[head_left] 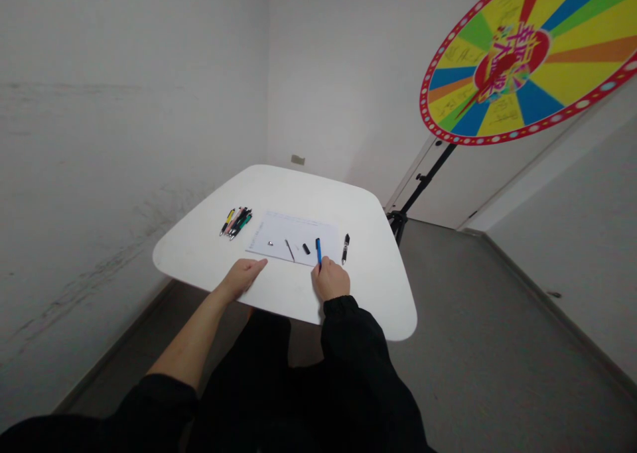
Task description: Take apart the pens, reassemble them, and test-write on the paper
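My right hand (pixel 331 279) is closed around a blue pen (pixel 319 251) with a black end, held upright over the paper's near right edge. Near the paper's front left corner rests my left hand (pixel 243 277), fingers curled and thumb stretched out, with nothing visible in it. On the white sheets of paper (pixel 279 224) lie a short black tube-like piece (pixel 306 249), a thin dark rod like a pen refill (pixel 289 251) and a small shiny piece (pixel 270 243). Handwriting runs along the sheet's far and left edges.
A white table (pixel 308 188) with rounded corners carries everything. Several pens (pixel 239 222) lie bunched at its left, and a black pen (pixel 345 249) lies to the paper's right. A colourful prize wheel (pixel 512 65) stands on a black stand (pixel 423 184) at the back right.
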Available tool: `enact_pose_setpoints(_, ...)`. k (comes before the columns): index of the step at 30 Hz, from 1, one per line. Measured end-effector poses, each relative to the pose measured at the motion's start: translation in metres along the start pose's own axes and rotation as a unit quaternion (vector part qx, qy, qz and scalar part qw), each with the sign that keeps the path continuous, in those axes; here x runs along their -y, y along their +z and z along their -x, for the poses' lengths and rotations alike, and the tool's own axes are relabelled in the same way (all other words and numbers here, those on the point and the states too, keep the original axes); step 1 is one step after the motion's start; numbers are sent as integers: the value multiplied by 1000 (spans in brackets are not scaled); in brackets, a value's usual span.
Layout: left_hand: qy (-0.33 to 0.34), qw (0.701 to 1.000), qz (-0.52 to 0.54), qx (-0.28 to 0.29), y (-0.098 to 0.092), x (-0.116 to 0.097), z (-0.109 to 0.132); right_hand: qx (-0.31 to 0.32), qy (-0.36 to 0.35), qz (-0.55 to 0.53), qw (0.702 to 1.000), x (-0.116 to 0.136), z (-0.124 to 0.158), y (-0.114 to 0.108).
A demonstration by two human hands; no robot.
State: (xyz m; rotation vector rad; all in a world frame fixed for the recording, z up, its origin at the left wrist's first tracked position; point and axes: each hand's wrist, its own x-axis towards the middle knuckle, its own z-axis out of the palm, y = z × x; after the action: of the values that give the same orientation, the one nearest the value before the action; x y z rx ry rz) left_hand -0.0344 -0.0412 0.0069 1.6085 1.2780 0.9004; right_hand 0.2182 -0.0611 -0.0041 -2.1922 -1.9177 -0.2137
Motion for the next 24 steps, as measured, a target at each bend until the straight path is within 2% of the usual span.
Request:
enact_pose_setpoints(6, 10, 1000, -8, -2, -1, 4, -2, -21, 23, -5, 999, -1, 1, 2)
enact_pose_setpoints(9, 28, 1000, 0, -11, -3, 7, -3, -41, 10, -18, 999, -3, 0, 3)
enact_pose_setpoints(14, 38, 997, 60, -32, -2, 12, -10, -73, -120, -75, 987, -7, -3, 10)
enact_pose_setpoints(18, 45, 989, 128, -57, 2, 14, -15, -70, -217, -104, 968, -7, -4, 11)
enact_pose_setpoints(21, 47, 987, 146, -44, 3, 13, -15, -51, -259, -97, 960, -4, -4, 7)
enact_pose_setpoints(24, 34, 992, 119, -6, 2, 12, -12, -35, -282, -83, 955, -1, -2, 1)
